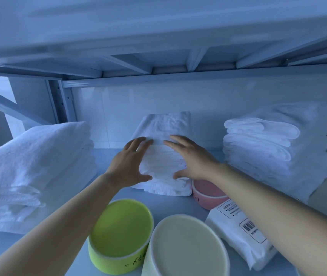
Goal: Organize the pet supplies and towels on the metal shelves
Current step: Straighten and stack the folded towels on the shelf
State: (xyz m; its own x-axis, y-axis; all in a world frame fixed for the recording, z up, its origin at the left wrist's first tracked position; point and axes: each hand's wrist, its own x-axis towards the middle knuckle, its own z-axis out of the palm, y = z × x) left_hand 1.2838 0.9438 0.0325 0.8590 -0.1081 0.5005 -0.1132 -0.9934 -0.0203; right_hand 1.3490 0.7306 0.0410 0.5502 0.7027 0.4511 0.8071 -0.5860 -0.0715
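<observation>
On the metal shelf [168, 206], at the far left, a large towel stack [35, 156] is already set down, though its lower folds are seen to sag loosely at the front. Next to it, the left hand [127, 166] is laid against the left side of the middle towel stack [164, 152], with fingers spread wide and straight and the thumb held low at the front. The right hand [192, 158] is placed the same way on the other side, fingers wide, nothing being gripped. This small stack, at the back centre, is judged to be in the course of being squared up. Further right, a third towel stack [278, 148] is stood near the wall and looks tidy.

All 3 stacks are thus shelved, so the towel part is judged nearly done. The pet supplies in front are judged still to be sorted: a green bowl [118, 236] and a cream bowl [186, 248] are set just beside each other, a pink bowl [206, 196] is pushed against the middle stack's front right corner, and a packet of wipes [238, 232] is left lying partly under the right forearm. The bowls must be reached over, and headroom is limited by the upper shelf [158, 26].
</observation>
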